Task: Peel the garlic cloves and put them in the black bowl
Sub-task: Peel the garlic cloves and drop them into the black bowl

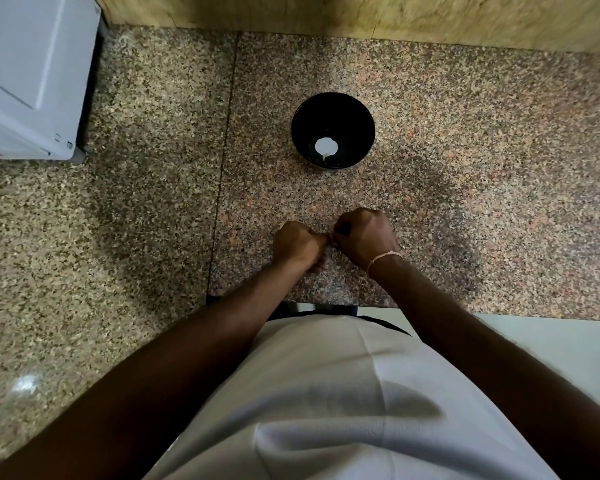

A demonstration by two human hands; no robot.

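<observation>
Inside black bowl (333, 130), one white piece (325, 146).

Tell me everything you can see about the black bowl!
The black bowl is round, dark and glossy inside, and stands upright on the speckled granite counter, a little beyond the two hands, which do not touch it. Its mouth is open, with no lid. On its bottom lies one white lump with a small stem, probably garlic, though it is too bright to be sure. Nothing else shows inside.
</observation>
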